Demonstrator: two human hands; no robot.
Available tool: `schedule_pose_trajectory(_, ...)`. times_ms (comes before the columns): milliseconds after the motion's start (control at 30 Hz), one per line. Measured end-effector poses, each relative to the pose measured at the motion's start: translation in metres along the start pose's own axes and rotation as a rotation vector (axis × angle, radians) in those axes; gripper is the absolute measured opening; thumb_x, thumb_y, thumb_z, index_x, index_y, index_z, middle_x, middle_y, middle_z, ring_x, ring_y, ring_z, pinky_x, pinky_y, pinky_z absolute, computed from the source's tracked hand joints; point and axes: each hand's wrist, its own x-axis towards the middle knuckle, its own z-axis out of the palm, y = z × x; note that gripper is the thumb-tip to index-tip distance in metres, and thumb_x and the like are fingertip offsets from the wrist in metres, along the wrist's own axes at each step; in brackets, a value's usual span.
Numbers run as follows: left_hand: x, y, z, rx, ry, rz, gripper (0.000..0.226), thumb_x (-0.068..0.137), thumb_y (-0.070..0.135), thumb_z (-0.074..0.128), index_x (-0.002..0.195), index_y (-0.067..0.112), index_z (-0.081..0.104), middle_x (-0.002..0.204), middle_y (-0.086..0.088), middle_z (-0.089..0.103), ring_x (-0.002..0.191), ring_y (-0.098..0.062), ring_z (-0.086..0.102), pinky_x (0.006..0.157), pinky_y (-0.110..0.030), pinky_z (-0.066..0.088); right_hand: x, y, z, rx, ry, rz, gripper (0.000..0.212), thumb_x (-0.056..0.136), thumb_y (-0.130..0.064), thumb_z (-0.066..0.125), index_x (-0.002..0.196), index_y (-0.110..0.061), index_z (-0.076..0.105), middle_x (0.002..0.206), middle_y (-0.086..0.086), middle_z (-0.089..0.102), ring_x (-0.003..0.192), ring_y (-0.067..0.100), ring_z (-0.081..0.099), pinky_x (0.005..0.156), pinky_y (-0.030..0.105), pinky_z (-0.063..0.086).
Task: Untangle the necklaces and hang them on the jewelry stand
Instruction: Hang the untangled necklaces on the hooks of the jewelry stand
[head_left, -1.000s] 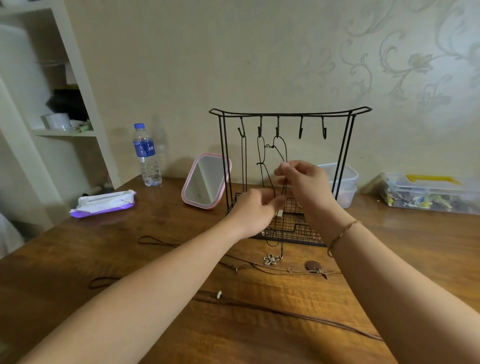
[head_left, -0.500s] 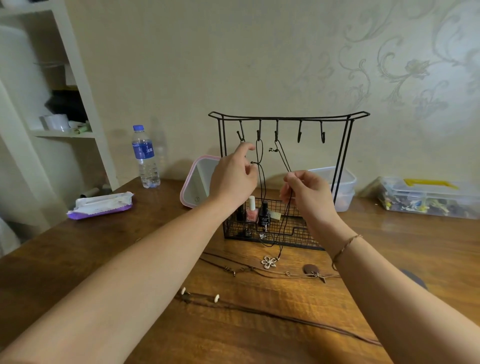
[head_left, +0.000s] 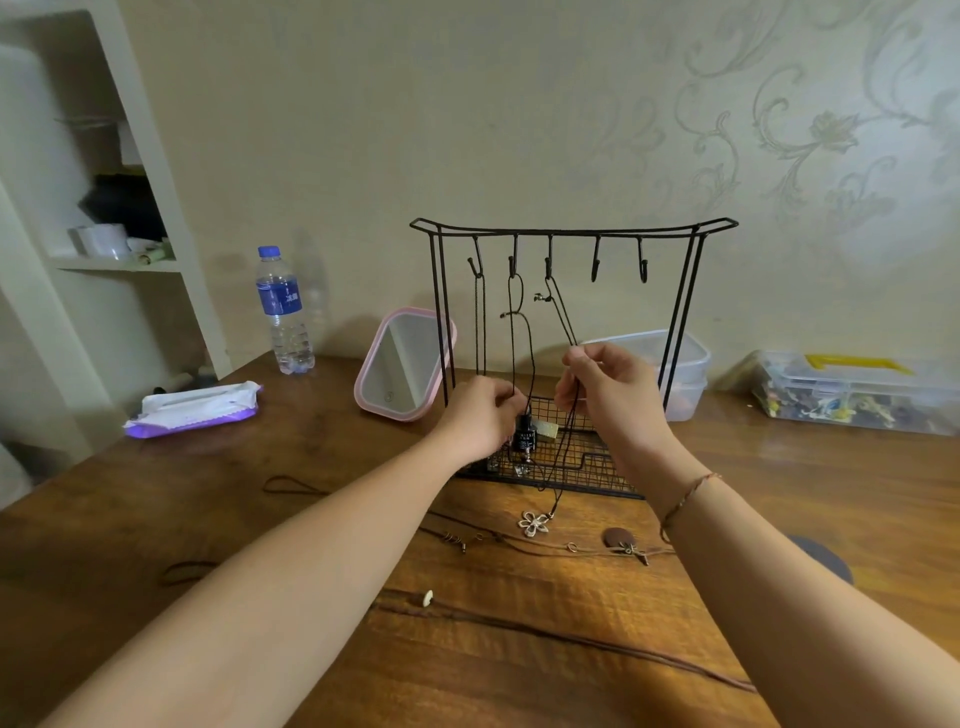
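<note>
A black wire jewelry stand (head_left: 571, 228) with several hooks stands on the wooden table. Thin black cords hang from its three left hooks. My right hand (head_left: 608, 395) pinches the black cord necklace (head_left: 563, 319) that runs up to the third hook; its white flower pendant (head_left: 534, 522) lies on the table below. My left hand (head_left: 480, 423) pinches the cord (head_left: 513, 343) hanging from the second hook, low down by the stand's basket. Brown cord necklaces (head_left: 571, 548) lie tangled on the table in front, one with a brown oval pendant (head_left: 617, 537).
A pink-framed mirror (head_left: 402, 364) leans left of the stand. A water bottle (head_left: 283, 312) and a wipes pack (head_left: 195, 408) sit further left. Clear plastic boxes (head_left: 685, 374) (head_left: 852, 395) stand at the right. Small bottles (head_left: 524, 436) sit in the stand's basket (head_left: 587, 467).
My left hand dropped from the hooks down to the basket level along the second cord. My right hand stayed on the third hook's cord.
</note>
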Motion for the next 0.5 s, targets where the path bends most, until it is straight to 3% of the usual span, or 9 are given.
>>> schedule_pose_trajectory(133, -0.006, -0.014, 0.008, 0.182, -0.048, 0.048, 0.023, 0.1, 0.025, 0.055, 0.098, 0.011, 0.074, 0.086, -0.006, 0.069, 0.08, -0.023, 0.064, 0.065, -0.027, 0.045, -0.004, 0.007, 0.0, -0.096, -0.015, -0.038, 0.02, 0.101, -0.024, 0.052, 0.086, -0.016, 0.063, 0.063, 0.0, 0.064, 0.053, 0.005, 0.056, 0.055, 0.017, 0.041)
schedule_pose_trajectory(267, -0.013, -0.017, 0.008, 0.118, 0.058, 0.043, 0.033, 0.094, 0.025, 0.061, 0.126, 0.018, 0.063, 0.112, -0.001, 0.068, 0.096, -0.015, 0.064, 0.08, -0.025, 0.05, -0.007, 0.014, -0.002, -0.142, -0.023, -0.066, 0.021, 0.101, -0.027, 0.052, 0.086, -0.015, 0.063, 0.061, 0.001, 0.062, 0.055, 0.006, 0.057, 0.061, 0.022, 0.043)
schedule_pose_trajectory(333, -0.025, -0.016, 0.003, 0.029, 0.292, 0.155, 0.018, 0.095, 0.028, 0.06, 0.111, 0.021, 0.064, 0.087, 0.002, 0.07, 0.076, -0.011, 0.065, 0.066, -0.028, 0.055, -0.011, 0.021, -0.003, -0.188, -0.035, -0.076, 0.02, 0.101, -0.026, 0.052, 0.088, -0.016, 0.063, 0.058, -0.001, 0.06, 0.052, 0.006, 0.055, 0.058, 0.02, 0.044)
schedule_pose_trajectory(400, -0.035, -0.009, -0.003, -0.019, 0.482, 0.378, 0.015, 0.096, 0.035, 0.053, 0.093, 0.023, 0.061, 0.065, 0.003, 0.061, 0.058, -0.011, 0.057, 0.05, -0.03, 0.048, -0.015, 0.028, -0.003, -0.238, -0.054, -0.095, 0.02, 0.102, -0.026, 0.05, 0.089, -0.017, 0.063, 0.057, -0.004, 0.057, 0.051, 0.005, 0.053, 0.054, 0.019, 0.044)
schedule_pose_trajectory(433, -0.036, 0.001, -0.006, -0.013, 0.45, 0.437, 0.021, 0.097, 0.04, 0.05, 0.091, 0.023, 0.061, 0.06, 0.004, 0.057, 0.054, -0.012, 0.054, 0.048, -0.027, 0.043, -0.017, 0.03, -0.002, -0.255, -0.069, -0.113, 0.021, 0.102, -0.026, 0.049, 0.089, -0.018, 0.063, 0.057, -0.005, 0.056, 0.05, 0.005, 0.052, 0.053, 0.02, 0.044)
schedule_pose_trajectory(500, -0.031, 0.027, -0.011, 0.057, 0.236, 0.393, 0.031, 0.101, 0.044, 0.046, 0.087, 0.023, 0.064, 0.053, 0.01, 0.056, 0.052, -0.005, 0.053, 0.05, -0.02, 0.039, -0.021, 0.033, 0.0, -0.289, -0.115, -0.17, 0.024, 0.103, -0.024, 0.048, 0.083, -0.022, 0.061, 0.058, -0.008, 0.055, 0.051, 0.006, 0.049, 0.052, 0.022, 0.041)
